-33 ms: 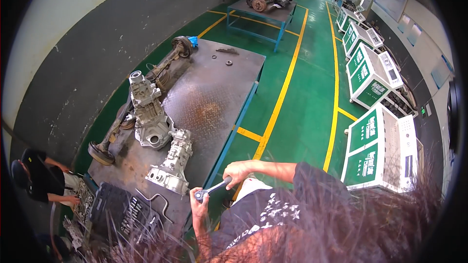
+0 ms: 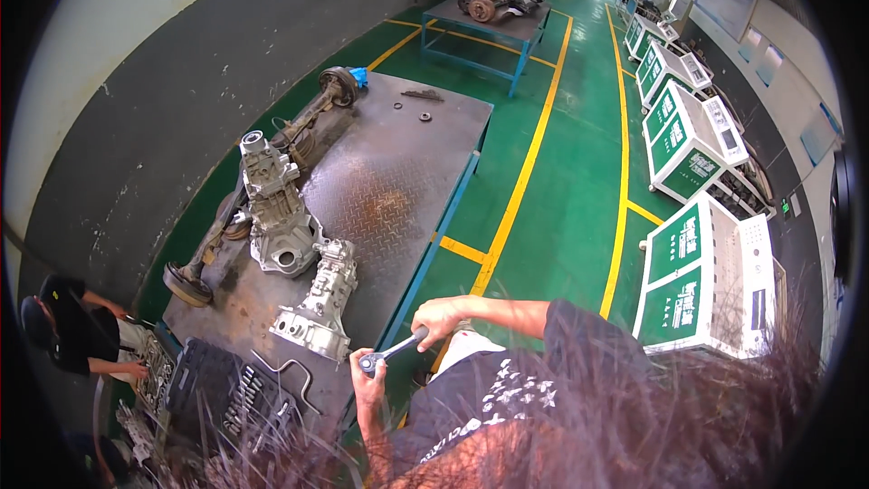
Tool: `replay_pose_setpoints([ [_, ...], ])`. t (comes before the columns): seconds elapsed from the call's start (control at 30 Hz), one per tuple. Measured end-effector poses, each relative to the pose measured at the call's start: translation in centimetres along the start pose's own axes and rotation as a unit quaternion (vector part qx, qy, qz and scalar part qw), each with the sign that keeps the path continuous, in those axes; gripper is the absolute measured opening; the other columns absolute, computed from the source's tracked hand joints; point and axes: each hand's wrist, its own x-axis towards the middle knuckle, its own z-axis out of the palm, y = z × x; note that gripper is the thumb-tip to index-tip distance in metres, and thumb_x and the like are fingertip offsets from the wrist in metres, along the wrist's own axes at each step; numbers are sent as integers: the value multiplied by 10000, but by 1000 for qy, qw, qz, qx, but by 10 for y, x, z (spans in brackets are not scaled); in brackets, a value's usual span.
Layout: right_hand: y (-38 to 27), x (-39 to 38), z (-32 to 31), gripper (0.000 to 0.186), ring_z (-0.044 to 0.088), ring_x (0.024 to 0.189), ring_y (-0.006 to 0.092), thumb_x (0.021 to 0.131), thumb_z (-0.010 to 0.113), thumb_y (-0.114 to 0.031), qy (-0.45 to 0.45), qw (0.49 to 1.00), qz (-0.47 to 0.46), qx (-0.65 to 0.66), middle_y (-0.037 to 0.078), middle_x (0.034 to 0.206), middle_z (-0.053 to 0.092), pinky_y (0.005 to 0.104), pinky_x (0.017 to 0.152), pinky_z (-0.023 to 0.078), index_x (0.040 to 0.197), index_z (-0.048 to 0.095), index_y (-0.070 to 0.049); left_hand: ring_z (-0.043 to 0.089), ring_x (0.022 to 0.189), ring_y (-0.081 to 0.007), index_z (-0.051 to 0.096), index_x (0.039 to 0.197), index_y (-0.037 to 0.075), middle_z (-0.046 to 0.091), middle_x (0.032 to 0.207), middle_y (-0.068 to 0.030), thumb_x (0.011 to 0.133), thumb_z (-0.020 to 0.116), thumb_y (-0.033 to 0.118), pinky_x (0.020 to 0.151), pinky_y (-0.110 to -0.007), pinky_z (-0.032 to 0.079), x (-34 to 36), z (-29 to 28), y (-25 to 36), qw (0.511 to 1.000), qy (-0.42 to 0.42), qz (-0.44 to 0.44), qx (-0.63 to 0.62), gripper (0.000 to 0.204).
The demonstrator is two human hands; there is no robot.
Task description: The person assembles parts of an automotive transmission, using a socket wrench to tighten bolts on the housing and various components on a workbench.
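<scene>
My right hand (image 2: 438, 317) is closed round the handle of a steel ratchet wrench (image 2: 400, 347), and my left hand (image 2: 367, 382) grips its round head, just off the steel table's (image 2: 371, 190) right edge. Beside them on the table lie a smaller aluminium gearbox (image 2: 315, 312), a larger gearbox (image 2: 270, 199) and a bent metal bar (image 2: 288, 367). An open black socket case (image 2: 201, 385) lies at the near end. Dark hair covers much of the lower view.
A long rusty axle (image 2: 195, 279) lies along the table's left side. A co-worker (image 2: 68, 326) handles tools at the lower left. A farther table (image 2: 466, 36) bears axle parts. White-and-green cabinets (image 2: 688, 145) line the right, across a green floor (image 2: 534, 217) with yellow lines.
</scene>
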Motion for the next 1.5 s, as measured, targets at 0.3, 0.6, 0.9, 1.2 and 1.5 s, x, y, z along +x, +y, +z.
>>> replay_pose_setpoints([
  [0.3,-74,4,-82,393,690,789,373,813,767,-441,139,984,-53,-103,174,790,701,447,704,540,897,731,-59,602,1046,-209,539,1184,39,610,1120,-106,826,720,86,957,-329,464,19,-11,123,972,88,147,163,403],
  [0.6,-134,19,-108,346,648,690,371,794,814,-368,136,977,-104,-127,150,669,638,448,609,487,775,661,-59,610,962,-129,530,1216,38,621,1033,-72,808,686,46,880,-283,494,-19,-27,167,966,135,166,146,438],
  [0.9,-148,26,-102,353,650,693,371,793,812,-370,138,973,-118,-144,156,670,637,442,621,491,783,663,-50,637,926,-111,549,1184,45,656,1008,-61,828,721,55,840,-270,514,-34,-31,165,968,155,163,111,395],
  [1.2,-158,39,-77,307,672,697,347,828,790,-351,189,952,-181,-157,144,708,666,443,625,510,809,664,-72,576,774,-50,592,1057,37,611,854,4,867,762,98,687,-212,472,-46,-26,162,937,287,183,82,262],
  [1.5,-148,53,-36,311,661,663,362,794,824,-308,132,975,-157,-88,169,694,656,416,617,500,834,672,-39,581,767,-52,617,1009,25,620,849,-4,855,729,116,685,-227,476,-67,-28,132,925,333,151,99,210],
])
